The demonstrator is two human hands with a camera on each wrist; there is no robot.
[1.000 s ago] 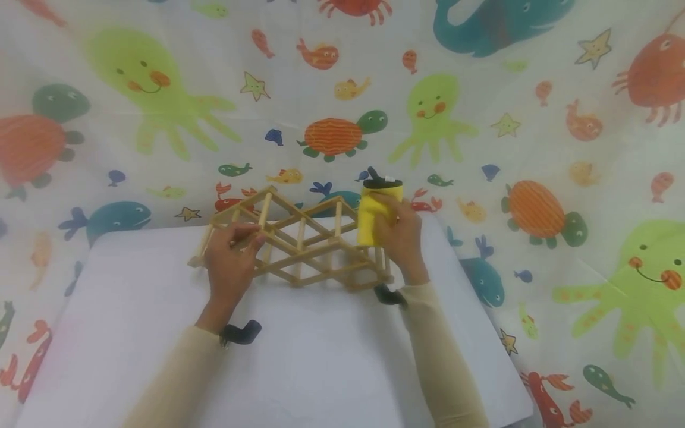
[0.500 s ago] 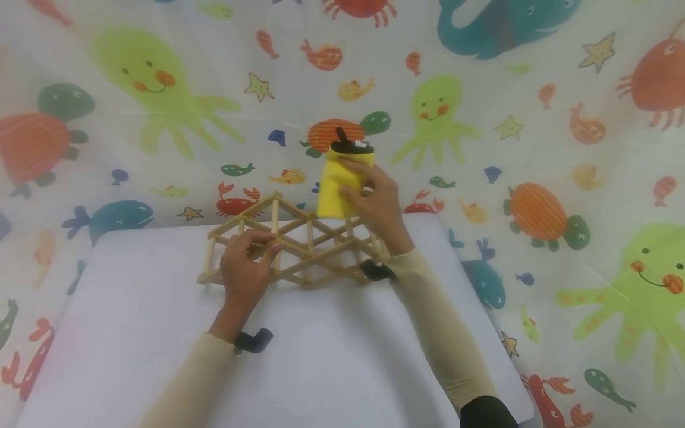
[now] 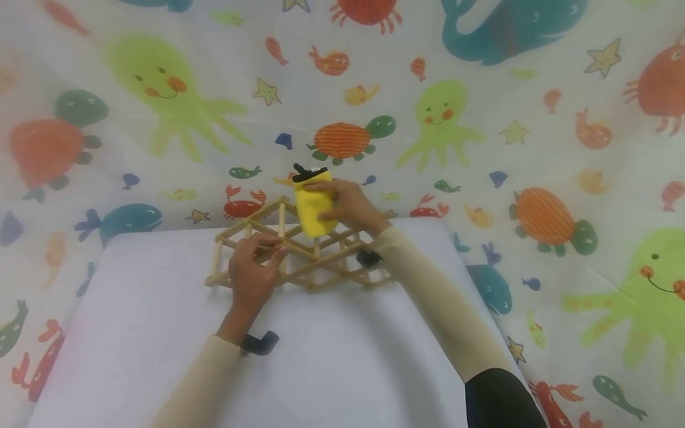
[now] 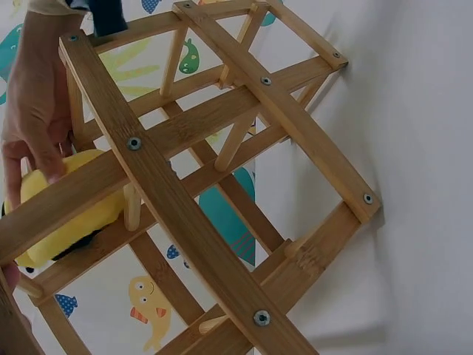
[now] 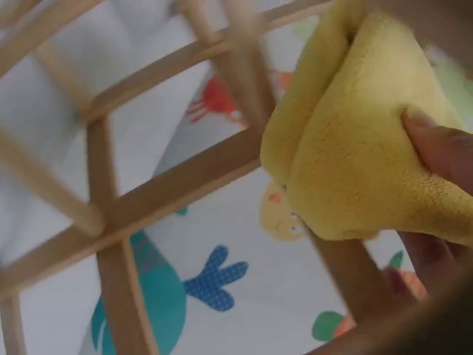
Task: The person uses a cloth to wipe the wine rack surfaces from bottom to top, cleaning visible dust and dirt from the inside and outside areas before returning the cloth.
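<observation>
A wooden lattice rack [image 4: 197, 231] of crossed slats, round rods and metal bolts stands at the far part of the white table. My left hand [image 3: 253, 274] pinches a front slat on the rack's left half in the head view. My right hand [image 3: 353, 206] grips a folded yellow cloth [image 3: 313, 208] with a black edge, fingers on one side and thumb on the other. The cloth is at the rack's upper middle, overlapping the slats there. In the right wrist view the soft cloth [image 5: 355, 140] lies close against a slat. Most of my left fingers are hidden in the left wrist view.
The white table [image 3: 321, 356] extends in front of the rack towards me. Behind it hangs a curtain [image 3: 214, 77] printed with sea animals. Dark wrist mounts [image 3: 260, 343] sit on both wrists.
My right hand has carried the cloth leftward from the rack's right end, up and then down to its middle. My left hand keeps its hold; the rack's left end sits slightly lower.
</observation>
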